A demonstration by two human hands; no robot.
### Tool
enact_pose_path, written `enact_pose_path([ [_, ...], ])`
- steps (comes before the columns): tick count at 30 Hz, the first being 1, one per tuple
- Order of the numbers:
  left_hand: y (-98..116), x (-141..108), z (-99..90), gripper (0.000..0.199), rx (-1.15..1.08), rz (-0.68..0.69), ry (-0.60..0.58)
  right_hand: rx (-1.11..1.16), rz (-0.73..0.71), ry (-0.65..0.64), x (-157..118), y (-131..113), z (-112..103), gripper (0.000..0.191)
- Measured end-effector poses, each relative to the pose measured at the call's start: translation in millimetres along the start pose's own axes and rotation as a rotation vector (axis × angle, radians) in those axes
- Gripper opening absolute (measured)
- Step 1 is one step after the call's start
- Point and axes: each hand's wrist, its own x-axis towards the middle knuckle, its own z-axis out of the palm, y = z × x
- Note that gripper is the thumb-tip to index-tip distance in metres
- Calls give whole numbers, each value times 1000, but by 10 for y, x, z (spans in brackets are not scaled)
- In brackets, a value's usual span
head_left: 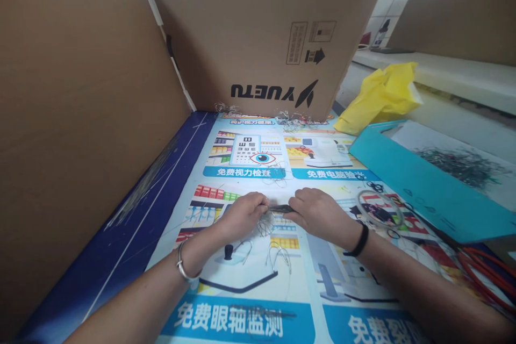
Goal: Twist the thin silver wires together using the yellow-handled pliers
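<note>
My left hand [246, 215], with a silver bangle at its wrist, is closed with fingertips pinched together on thin wire. Facing it, my right hand [318, 214] wears a black band and is closed around a dark, narrow tool, apparently pliers [281, 208], whose tip points at my left fingertips. Loops of thin wire [266, 223] hang just below the tip. Bent wire pieces [279, 257] lie on the printed poster [298, 279] nearer to me, and a bundle of straight dark wires [264, 313] lies further down. The pliers' handles are hidden in my right hand.
Cardboard panels [250, 27] wall off the back and left. Tangled wire clumps [293, 121] lie at the back panel's foot. To the right are a wire coil [379, 208], a teal tray [411, 188] with a dark wire pile, a yellow bag [379, 98] and red-orange handles [479, 274].
</note>
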Motion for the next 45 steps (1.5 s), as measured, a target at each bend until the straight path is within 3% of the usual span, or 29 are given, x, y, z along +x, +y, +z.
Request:
enact_pose_path([
  [16, 12, 9, 0, 17, 29, -22, -2, -21, 27, -68, 9, -47, 14, 28],
  [25, 22, -4, 7, 17, 11, -13, 34, 11, 76, -37, -25, -73, -1, 31],
  [32, 2, -8, 42, 17, 32, -6, 77, -114, 115, 5, -27, -173, -82, 26],
  [45, 52, -3, 52, 15, -5, -77, 133, -131, 216, 10, -37, -309, -141, 27],
])
